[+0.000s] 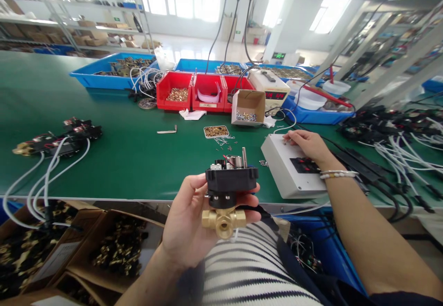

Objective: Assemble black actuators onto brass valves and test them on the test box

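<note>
Part of the left grip (pixel 187 223) is hidden behind the valve (pixel 224 200), by the front edge of the bench (pixel 138 158). What is touched on the box (pixel 277 167) by the right grip (pixel 306 144) is too small to tell; the box's panel (pixel 300 165) is partly covered by the wrist (pixel 330 164). Toward the bench's back edge, the right red bin (pixel 246 83) is partly blocked by the carton (pixel 249 100), and the digits on the power supply (pixel 270 84) are blurred. The bench's left end is cut off, as are some cables (pixel 391 151) toward its right.

Open benchtop (pixel 138 167) left, grey box (pixel 285 170) blocking right
</note>
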Demonstrator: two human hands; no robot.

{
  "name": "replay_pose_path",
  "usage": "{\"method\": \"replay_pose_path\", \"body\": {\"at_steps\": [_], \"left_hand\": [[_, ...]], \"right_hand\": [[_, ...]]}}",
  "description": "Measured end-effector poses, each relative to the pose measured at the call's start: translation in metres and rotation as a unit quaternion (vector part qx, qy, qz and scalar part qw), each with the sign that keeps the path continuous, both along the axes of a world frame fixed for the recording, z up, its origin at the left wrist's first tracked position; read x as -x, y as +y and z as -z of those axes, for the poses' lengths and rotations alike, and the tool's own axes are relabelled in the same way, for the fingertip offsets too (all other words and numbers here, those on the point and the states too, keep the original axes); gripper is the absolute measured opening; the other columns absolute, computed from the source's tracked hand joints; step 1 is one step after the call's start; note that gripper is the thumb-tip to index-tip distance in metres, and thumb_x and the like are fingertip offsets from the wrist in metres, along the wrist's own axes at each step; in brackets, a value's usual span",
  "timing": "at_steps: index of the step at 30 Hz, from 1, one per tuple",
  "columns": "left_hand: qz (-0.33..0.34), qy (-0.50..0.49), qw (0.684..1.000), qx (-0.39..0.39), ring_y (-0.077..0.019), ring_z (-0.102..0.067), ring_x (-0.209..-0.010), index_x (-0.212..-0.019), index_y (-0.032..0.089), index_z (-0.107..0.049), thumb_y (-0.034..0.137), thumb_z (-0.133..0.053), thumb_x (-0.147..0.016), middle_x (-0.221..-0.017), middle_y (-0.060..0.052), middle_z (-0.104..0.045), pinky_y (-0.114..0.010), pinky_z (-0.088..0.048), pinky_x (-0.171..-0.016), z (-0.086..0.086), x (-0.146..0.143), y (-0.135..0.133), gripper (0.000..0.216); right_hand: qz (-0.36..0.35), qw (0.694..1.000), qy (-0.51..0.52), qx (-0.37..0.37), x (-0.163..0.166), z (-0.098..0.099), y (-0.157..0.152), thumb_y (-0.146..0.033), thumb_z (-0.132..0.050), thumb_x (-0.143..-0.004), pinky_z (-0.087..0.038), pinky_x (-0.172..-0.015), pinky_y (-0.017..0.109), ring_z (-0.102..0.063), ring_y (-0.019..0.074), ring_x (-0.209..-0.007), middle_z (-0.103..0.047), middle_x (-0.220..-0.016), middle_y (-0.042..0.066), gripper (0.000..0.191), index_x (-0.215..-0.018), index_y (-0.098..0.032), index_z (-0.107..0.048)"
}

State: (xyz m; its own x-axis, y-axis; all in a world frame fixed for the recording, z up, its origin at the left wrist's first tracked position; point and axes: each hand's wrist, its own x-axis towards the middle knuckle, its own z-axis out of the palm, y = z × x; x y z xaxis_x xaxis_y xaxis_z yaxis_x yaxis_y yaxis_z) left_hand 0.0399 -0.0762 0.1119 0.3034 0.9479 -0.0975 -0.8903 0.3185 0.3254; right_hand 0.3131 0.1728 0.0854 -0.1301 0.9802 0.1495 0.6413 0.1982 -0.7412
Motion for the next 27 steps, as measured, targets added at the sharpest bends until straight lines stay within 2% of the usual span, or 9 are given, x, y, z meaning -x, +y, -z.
{"method": "replay_pose_path", "body": {"at_steps": [5, 13, 17, 19, 21, 23, 24, 25, 27], "left_hand": [[-0.002, 0.0, 1.0, -0.001, -0.0234, -0.074, -0.089, -0.107, 0.005, -0.074, 0.037, -0.049, -0.091, -0.105, -0.016, -0.075, -0.031, -0.06, -0.08, 0.0, -0.001, 0.0, 0.044], [0.014, 0.02, 0.999, -0.022, -0.0261, -0.074, -0.088, -0.105, 0.006, -0.073, 0.04, -0.047, -0.092, -0.101, -0.017, -0.075, -0.033, -0.06, -0.081, -0.002, -0.003, 0.0, 0.044], [-0.1, 0.12, 0.988, 0.015, -0.0228, -0.074, -0.087, -0.12, 0.018, -0.064, 0.033, -0.054, -0.094, -0.103, -0.009, -0.075, -0.032, -0.06, -0.077, -0.005, -0.005, -0.001, 0.031], [-0.16, 0.165, 0.973, 0.024, -0.0205, -0.073, -0.086, -0.126, 0.022, -0.058, 0.028, -0.062, -0.091, -0.107, -0.006, -0.073, -0.031, -0.06, -0.078, -0.004, -0.006, -0.001, 0.036], [-0.188, 0.186, 0.964, 0.016, -0.0201, -0.072, -0.088, -0.126, 0.021, -0.057, 0.026, -0.066, -0.088, -0.109, -0.006, -0.071, -0.031, -0.06, -0.081, -0.003, -0.006, -0.001, 0.039], [-0.188, 0.194, 0.963, 0.005, -0.0207, -0.071, -0.09, -0.121, 0.019, -0.059, 0.026, -0.067, -0.088, -0.107, -0.006, -0.071, -0.032, -0.059, -0.082, -0.002, -0.007, 0.0, 0.035], [-0.183, 0.197, 0.963, 0.003, -0.0211, -0.071, -0.09, -0.119, 0.018, -0.06, 0.026, -0.067, -0.088, -0.106, -0.007, -0.071, -0.032, -0.059, -0.082, -0.002, -0.007, 0.0, 0.033], [-0.178, 0.197, 0.964, 0.003, -0.0215, -0.071, -0.091, -0.117, 0.017, -0.061, 0.027, -0.068, -0.087, -0.105, -0.007, -0.071, -0.032, -0.06, -0.082, -0.002, -0.008, 0.0, 0.032], [-0.167, 0.2, 0.965, 0.009, -0.0223, -0.07, -0.091, -0.114, 0.016, -0.062, 0.028, -0.07, -0.085, -0.103, -0.007, -0.07, -0.032, -0.06, -0.08, -0.004, -0.009, 0.0, 0.033]], "right_hand": [[0.007, 1.0, 0.006, 0.002, 0.002, -0.002, -0.001, -0.029, -0.059, -0.088, -0.048, -0.075, 0.028, -0.056, 0.0153, -0.067, -0.072, -0.078, 0.007, 0.02, -0.076, -0.016, -0.07], [0.011, 0.999, 0.029, -0.022, 0.004, -0.001, -0.001, -0.032, -0.064, -0.083, -0.049, -0.074, 0.032, -0.058, 0.0176, -0.065, -0.07, -0.072, 0.007, 0.02, -0.073, -0.016, -0.07], [0.047, 0.988, 0.078, -0.127, 0.001, -0.005, -0.006, -0.04, -0.062, -0.081, -0.049, -0.086, 0.036, -0.062, 0.0211, -0.078, -0.069, -0.084, 0.01, 0.025, -0.087, -0.016, -0.067], [0.055, 0.976, 0.107, -0.179, 0.001, -0.011, -0.021, -0.046, -0.059, -0.082, -0.049, -0.089, 0.037, -0.063, 0.0215, -0.083, -0.068, -0.089, 0.01, 0.032, -0.094, -0.017, -0.065], [0.029, 0.975, 0.121, -0.186, 0.003, -0.02, -0.048, -0.05, -0.06, -0.082, -0.051, -0.085, 0.036, -0.063, 0.0208, -0.079, -0.068, -0.087, 0.009, 0.035, -0.095, -0.018, -0.067], [-0.06, 0.987, 0.093, -0.117, 0.008, -0.028, -0.084, -0.05, -0.065, -0.082, -0.054, -0.077, 0.034, -0.066, 0.0208, -0.075, -0.07, -0.081, 0.006, 0.031, -0.091, -0.02, -0.071], [-0.157, 0.986, 0.043, -0.03, 0.011, -0.03, -0.103, -0.05, -0.064, -0.084, -0.055, -0.076, 0.033, -0.067, 0.0212, -0.076, -0.071, -0.082, 0.006, 0.03, -0.092, -0.021, -0.072], [-0.253, 0.965, -0.018, 0.067, 0.014, -0.028, -0.12, -0.048, -0.063, -0.086, -0.056, -0.079, 0.033, -0.069, 0.0224, -0.082, -0.073, -0.088, 0.006, 0.029, -0.096, -0.022, -0.073], [-0.361, 0.904, -0.123, 0.195, 0.017, -0.014, -0.148, -0.042, -0.06, -0.09, -0.054, -0.091, 0.035, -0.068, 0.0248, -0.1, -0.073, -0.109, 0.006, 0.029, -0.108, -0.025, -0.073]]}}
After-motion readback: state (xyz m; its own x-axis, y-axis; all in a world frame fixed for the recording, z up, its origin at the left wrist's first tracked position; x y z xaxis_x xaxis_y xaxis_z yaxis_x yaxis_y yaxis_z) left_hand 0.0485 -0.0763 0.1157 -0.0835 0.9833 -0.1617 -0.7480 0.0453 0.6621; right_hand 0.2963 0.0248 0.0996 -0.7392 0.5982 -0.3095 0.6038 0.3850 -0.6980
